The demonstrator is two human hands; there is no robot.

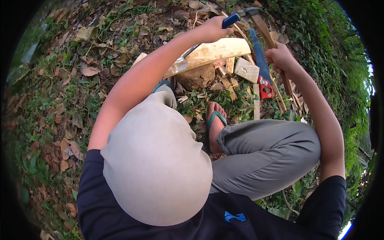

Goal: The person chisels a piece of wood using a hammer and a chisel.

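My left hand (pixel 215 30) is wrapped round the blue handle of a chisel (pixel 231 21). The chisel slants down to the left, and its metal blade meets a pale piece of wood (pixel 222 49). That piece lies across a brown stone (pixel 196 76) on the ground. My right hand (pixel 282 59) grips the wooden handle of a hammer (pixel 262 28). The hammer's metal head is right at the butt of the chisel handle; whether they touch I cannot tell. My left forearm hides part of the wood's near left end.
A handsaw (pixel 266 86) with a red handle and blue blade lies by a squared wood block (pixel 246 70). Wood strips (pixel 257 102) and offcuts lie around them. My sandalled foot (pixel 216 120) stands close to the stone. Dry leaves and green plants (pixel 324 48) cover the ground.
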